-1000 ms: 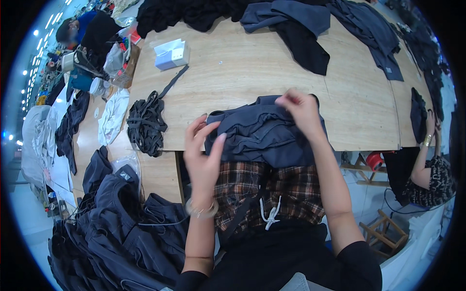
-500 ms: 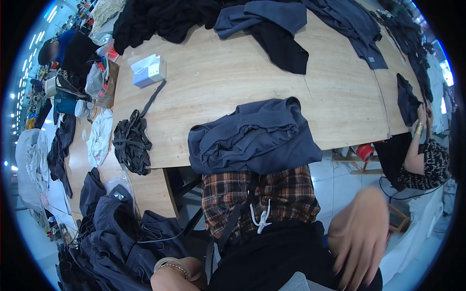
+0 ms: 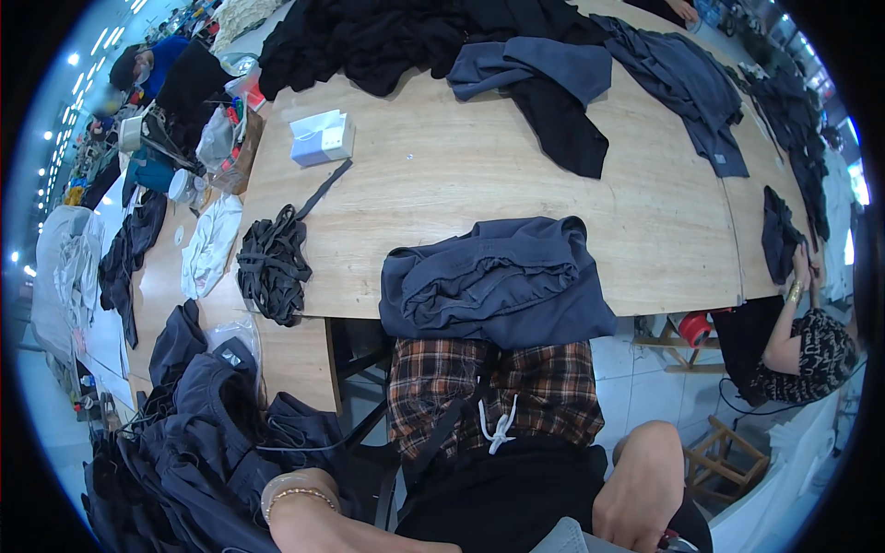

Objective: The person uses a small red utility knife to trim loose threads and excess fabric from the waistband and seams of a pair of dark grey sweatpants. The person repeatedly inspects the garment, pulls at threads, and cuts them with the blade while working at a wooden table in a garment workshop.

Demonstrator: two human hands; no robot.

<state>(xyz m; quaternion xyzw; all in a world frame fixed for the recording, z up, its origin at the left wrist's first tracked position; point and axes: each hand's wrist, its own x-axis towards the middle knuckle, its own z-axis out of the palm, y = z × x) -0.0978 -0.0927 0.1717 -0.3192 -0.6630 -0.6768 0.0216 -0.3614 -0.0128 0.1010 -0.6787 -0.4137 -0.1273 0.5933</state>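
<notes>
My left hand (image 3: 355,535) is low at the lower edge, with a bangle and a beaded bracelet at its wrist; its fingers are out of sight. On the right side of my lap, my right hand (image 3: 641,488) is bent downward with the fingers curled in. A small red and dark thing (image 3: 678,542) shows beside those fingertips, too little of it to name. Between my hands lies a grey stitched piece (image 3: 562,536). In front of me a bunched dark blue garment (image 3: 516,286) with a gathered opening rests on the table edge, above my plaid-covered lap (image 3: 544,387).
The wooden table (image 3: 369,203) bears a tissue box (image 3: 323,138), a heap of dark straps (image 3: 275,267) and dark garments (image 3: 369,41). More dark clothing (image 3: 203,442) is piled at my left. A person (image 3: 802,341) handles dark cloth at the right, near a wooden stool (image 3: 728,456).
My right hand has moved down and left, its fingers now curled. My left wrist has shifted slightly left and turned. The whole view has shifted; the garment on the table lies as before.
</notes>
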